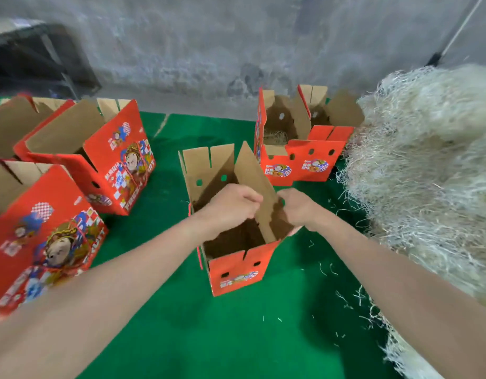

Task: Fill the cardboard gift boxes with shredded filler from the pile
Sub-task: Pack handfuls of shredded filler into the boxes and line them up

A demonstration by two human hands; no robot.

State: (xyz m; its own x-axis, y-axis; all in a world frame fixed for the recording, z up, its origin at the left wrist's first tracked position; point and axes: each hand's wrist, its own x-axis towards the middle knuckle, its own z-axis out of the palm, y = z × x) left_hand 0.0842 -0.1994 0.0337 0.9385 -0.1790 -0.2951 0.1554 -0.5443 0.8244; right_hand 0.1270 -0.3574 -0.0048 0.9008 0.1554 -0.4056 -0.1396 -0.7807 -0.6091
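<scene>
Both your hands are on the middle box (237, 270), which stands upright and open on the green mat (236, 340). Your left hand (231, 205) is over the opening, fingers curled in and pinching the edge of the tall brown flap (251, 176). That flap stands up, tilted, between your two hands. Your right hand (298, 210) is clenched round the box's right rim, just beside the foot of the flap. Inside, the box looks dark, and I can't tell whether any filler lies in there.

The pile (428, 173) is a big pale heap at your right, near your right forearm and well clear of the middle box. Loose strands (345, 298) are scattered on the mat beside it.

Behind sits the back box (300, 161), open, touching the pile's edge, with a little filler (274, 136) showing in its left compartment. On your left stand three more boxes (99, 160), flaps up, printed red sides toward you. A grey wall (209, 50) lies beyond the mat.
</scene>
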